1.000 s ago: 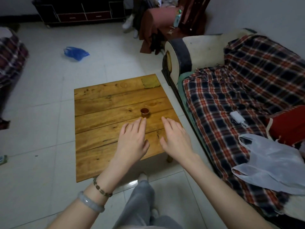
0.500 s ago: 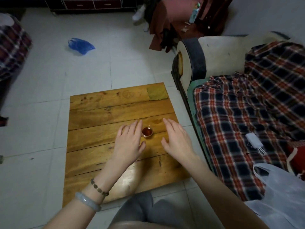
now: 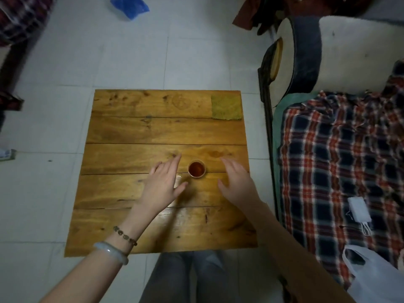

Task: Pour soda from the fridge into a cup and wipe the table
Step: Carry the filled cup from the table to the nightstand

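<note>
Blue bag: top cut by upper edge. White plastic bag: cut by right and bottom edges. Sofa: runs past right edge. Small object at left edge: half cut off, kind unclear. Clothes heap: cut by top edge, dark, blurred. Right hand: fingers blurred. Forearms: cut by bottom edge. Knees: partly hidden under table.

One head cam looks steeply down, close over the table (sofa at rt edge).
</note>
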Tool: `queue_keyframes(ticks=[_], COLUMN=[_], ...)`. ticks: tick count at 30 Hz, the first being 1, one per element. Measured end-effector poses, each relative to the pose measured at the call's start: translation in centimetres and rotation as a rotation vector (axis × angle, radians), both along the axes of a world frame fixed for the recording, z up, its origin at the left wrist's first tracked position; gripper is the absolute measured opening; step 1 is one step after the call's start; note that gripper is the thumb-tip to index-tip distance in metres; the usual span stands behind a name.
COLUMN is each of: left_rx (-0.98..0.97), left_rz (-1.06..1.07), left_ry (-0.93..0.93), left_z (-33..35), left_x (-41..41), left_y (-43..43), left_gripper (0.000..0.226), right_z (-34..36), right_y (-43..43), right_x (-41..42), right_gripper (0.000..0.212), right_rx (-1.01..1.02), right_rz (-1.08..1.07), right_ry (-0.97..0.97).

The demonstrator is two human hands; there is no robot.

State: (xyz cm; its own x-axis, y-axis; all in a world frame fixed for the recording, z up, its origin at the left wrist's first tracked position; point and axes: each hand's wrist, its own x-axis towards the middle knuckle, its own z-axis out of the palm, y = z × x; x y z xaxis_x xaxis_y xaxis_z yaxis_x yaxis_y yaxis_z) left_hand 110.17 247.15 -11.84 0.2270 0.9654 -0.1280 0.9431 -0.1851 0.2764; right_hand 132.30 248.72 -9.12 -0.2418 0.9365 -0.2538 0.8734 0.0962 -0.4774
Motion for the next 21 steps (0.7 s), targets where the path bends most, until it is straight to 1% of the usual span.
queue_keyframes(ticks=[4, 7, 9, 12, 16, 18, 21], left_rx=[-0.048, -0.087, -0.12, -0.185, -0.269, -0.249, -0.227], left_rz=[0.046, 0.087, 0.116, 0.164, 0.25, 0.291, 0.359], left_ry=[-0.012, -0.003, -0.032, -0.158, -0.366, -0.454, -0.582], left_z=[-4.1, -7.4, -10.0, -13.7, -17.7, -19.3, -21.1], left_x=[-0.1, -0.4, -0.5, 0.2, 1.8, 2.2, 2.7], left_y=[0.5, 1.5, 2.2, 3.0, 3.8, 4.1, 4.3], left_gripper=[0.076, 0.077, 0.078, 0.086, 0.095, 0.092, 0.081], right_z=[-4.4, -8.2, -11.0, -15.2, -19.8, -21.3, -22.9], right_y=[1.7, 2.9, 3.8, 4.8, 5.4, 5.5, 5.5], right_x=[0.7, 0.8, 0.7, 0.1, -1.1, -1.6, -1.9], right_gripper=[0.062, 0.067, 0.07, 0.072, 0.07, 0.067, 0.058], right_rx=[-0.043, -0.174, -0.245, -0.277, -0.255, -0.234, -0.193], right_rz=[0.056, 0.048, 0.027, 0.004, -0.023, -0.026, -0.028], right_ry=[0.033, 0.094, 0.135, 0.168, 0.23, 0.267, 0.328])
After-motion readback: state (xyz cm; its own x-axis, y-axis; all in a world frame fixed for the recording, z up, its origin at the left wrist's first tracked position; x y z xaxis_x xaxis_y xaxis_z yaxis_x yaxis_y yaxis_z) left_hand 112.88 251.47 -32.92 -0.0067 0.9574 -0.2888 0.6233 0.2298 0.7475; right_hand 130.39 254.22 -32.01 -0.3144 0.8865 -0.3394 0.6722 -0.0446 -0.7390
